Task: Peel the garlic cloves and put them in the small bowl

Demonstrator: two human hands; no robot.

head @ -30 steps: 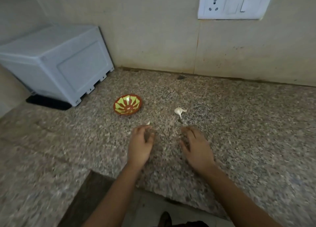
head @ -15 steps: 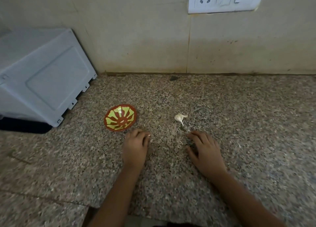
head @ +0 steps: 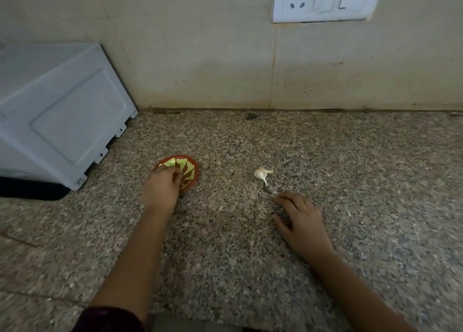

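Lying just beyond spread right hand point(head: 302, 221): garlic clove point(head: 260, 174); left hand point(head: 161, 187) bunched over small bowl point(head: 191, 172), pinch unclear.

No text, brand, number or sign can be read; the white switch plate point(head: 323, 1) on the wall and the pale box point(head: 60, 111) at the counter's left edge show nothing legible

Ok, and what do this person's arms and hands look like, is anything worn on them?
The left hand and right hand are both bare: no gloves, and no ring or watch that this blurry view shows. The left arm has a dark maroon sleeve, visible only at the bottom edge. The right arm is uncovered as far as the frame reaches.
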